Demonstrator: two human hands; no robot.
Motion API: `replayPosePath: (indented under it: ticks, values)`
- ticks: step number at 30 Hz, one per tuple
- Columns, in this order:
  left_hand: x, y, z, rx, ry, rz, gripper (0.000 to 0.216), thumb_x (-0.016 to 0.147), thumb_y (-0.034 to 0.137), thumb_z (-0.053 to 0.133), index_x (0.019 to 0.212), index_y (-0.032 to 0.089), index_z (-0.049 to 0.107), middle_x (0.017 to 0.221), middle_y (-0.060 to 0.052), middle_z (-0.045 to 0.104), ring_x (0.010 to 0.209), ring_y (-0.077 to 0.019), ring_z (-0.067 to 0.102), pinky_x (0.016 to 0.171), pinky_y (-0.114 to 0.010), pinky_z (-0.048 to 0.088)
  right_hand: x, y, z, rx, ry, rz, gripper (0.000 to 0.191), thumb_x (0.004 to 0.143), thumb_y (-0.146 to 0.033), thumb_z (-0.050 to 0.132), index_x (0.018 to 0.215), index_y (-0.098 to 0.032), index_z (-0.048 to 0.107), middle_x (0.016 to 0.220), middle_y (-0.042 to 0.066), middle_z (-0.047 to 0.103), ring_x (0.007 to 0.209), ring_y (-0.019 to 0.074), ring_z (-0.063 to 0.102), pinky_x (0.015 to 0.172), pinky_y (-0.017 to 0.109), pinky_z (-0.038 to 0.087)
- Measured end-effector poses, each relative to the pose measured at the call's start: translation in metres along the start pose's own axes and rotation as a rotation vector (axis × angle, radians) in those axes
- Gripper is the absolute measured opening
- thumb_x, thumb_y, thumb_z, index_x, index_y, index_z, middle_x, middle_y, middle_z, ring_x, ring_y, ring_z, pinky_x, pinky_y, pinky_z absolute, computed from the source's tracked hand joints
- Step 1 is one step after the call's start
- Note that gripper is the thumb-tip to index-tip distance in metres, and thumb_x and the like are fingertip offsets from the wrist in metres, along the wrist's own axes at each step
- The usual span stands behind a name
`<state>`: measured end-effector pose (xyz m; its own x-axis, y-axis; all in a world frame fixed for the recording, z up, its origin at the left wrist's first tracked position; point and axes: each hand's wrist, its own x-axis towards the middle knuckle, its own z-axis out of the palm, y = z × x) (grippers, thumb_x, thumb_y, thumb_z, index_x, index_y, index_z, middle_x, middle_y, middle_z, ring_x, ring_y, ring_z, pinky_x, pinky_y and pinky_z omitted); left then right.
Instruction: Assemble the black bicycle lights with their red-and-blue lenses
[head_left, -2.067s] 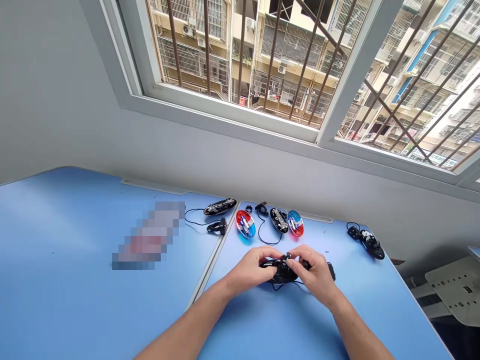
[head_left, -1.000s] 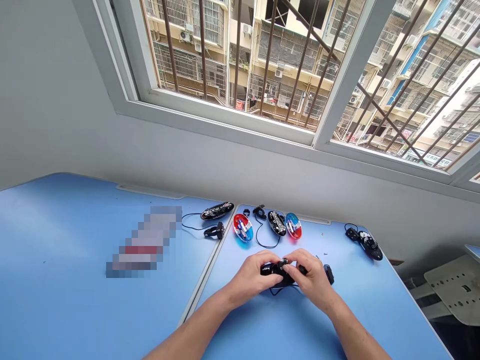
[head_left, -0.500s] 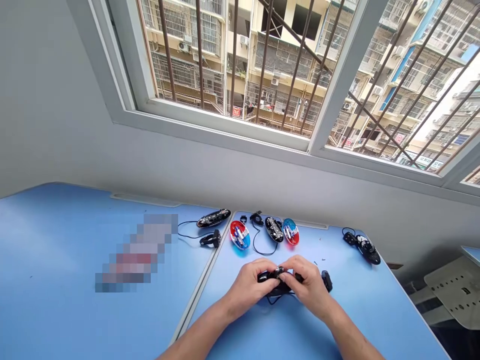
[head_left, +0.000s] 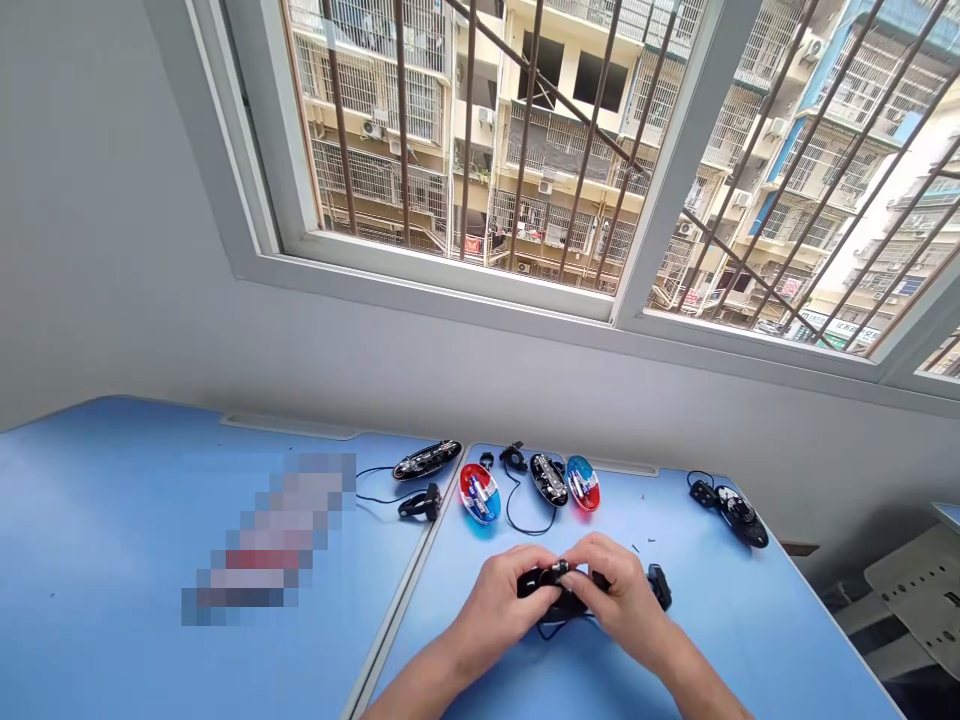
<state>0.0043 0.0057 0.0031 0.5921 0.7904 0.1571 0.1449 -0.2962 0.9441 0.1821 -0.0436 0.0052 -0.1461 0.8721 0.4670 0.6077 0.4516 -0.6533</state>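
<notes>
A black oval corded housing (head_left: 566,605) is between my hands over the near part of the table. My left hand (head_left: 499,600) is closed round its left end, thumb and fingers pinching. From the other side, my right hand (head_left: 616,590) grips it, fingertips close to the left ones. At the fingertips shows a small dark part with a shiny spot (head_left: 559,567); its kind cannot be made out. A black cord (head_left: 553,632) loops below the housing. Just right of my right hand is a black block-like part (head_left: 659,587). My fingers cover much of the housing.
Behind my hands lie a red-and-blue clear shell (head_left: 479,494), another such shell (head_left: 583,484) and a black oval unit (head_left: 549,480). More corded units lie left (head_left: 427,460) and right (head_left: 741,516). Small screws (head_left: 651,541) are scattered. A seam (head_left: 397,610) divides the tables.
The whole view has tilted up slightly, so the table and hands sit lower in the picture. Both hands keep nearly the same grip on the black oval housing.
</notes>
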Motion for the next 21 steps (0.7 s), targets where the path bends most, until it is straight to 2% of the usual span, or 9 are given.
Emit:
replayPosePath:
  ticks: [5,8,12,14,16,19,21]
  values:
    - [0.000,0.000,0.001,-0.088,0.007,-0.034,0.017,0.072,0.023,0.057,0.077,0.020,0.073,0.087,-0.003,0.074,0.088,-0.0239,0.066,0.081,-0.029,0.050,0.000,0.000,0.001,0.013,-0.015,0.003,0.019,0.092,-0.029,0.055,0.093,-0.022,0.073,0.080,0.005,0.067,0.069,0.0163,0.061,0.064,0.026,0.049]
    - [0.002,-0.002,0.001,-0.106,0.014,-0.050,0.016,0.070,0.024,0.057,0.074,0.019,0.072,0.084,-0.003,0.074,0.086,-0.0243,0.066,0.080,-0.029,0.050,0.002,0.000,0.003,0.054,-0.008,0.063,0.015,0.087,-0.027,0.060,0.092,-0.022,0.073,0.082,0.005,0.069,0.067,0.0161,0.059,0.064,0.027,0.049]
    - [0.004,-0.004,0.002,-0.110,0.024,-0.069,0.014,0.069,0.025,0.058,0.071,0.019,0.070,0.087,-0.004,0.074,0.089,-0.0248,0.066,0.081,-0.030,0.050,0.007,-0.002,-0.007,0.129,0.059,0.207,0.023,0.081,-0.026,0.061,0.101,-0.021,0.070,0.085,0.004,0.070,0.056,0.0124,0.051,0.055,0.025,0.046]
    - [0.004,-0.004,0.002,-0.108,0.039,-0.084,0.011,0.068,0.025,0.059,0.068,0.019,0.068,0.089,-0.004,0.074,0.092,-0.0253,0.066,0.084,-0.030,0.049,0.009,-0.006,-0.020,0.251,0.087,0.346,0.031,0.078,-0.023,0.056,0.108,-0.021,0.068,0.089,0.004,0.068,0.053,0.0106,0.047,0.048,0.022,0.042]
    - [0.004,-0.004,0.003,-0.105,0.051,-0.096,0.009,0.067,0.025,0.060,0.066,0.020,0.067,0.088,-0.004,0.074,0.095,-0.0257,0.065,0.085,-0.030,0.048,0.009,-0.012,-0.034,0.438,0.058,0.521,0.042,0.070,-0.019,0.055,0.110,-0.023,0.067,0.095,0.006,0.067,0.053,0.0101,0.046,0.042,0.020,0.038]
    - [0.003,-0.004,0.004,-0.109,0.053,-0.105,0.007,0.066,0.024,0.061,0.063,0.020,0.066,0.088,-0.004,0.074,0.096,-0.0262,0.065,0.085,-0.031,0.048,0.006,-0.022,-0.050,0.577,0.029,0.607,0.045,0.065,-0.016,0.056,0.107,-0.022,0.069,0.096,0.007,0.066,0.057,0.0110,0.048,0.045,0.021,0.041]
    - [0.002,-0.004,0.004,-0.114,0.050,-0.105,0.007,0.065,0.024,0.061,0.063,0.020,0.067,0.089,-0.004,0.074,0.095,-0.0263,0.065,0.085,-0.031,0.048,0.002,-0.026,-0.053,0.588,0.002,0.612,0.040,0.068,-0.019,0.058,0.106,-0.021,0.069,0.096,0.007,0.066,0.057,0.0101,0.049,0.049,0.023,0.045]
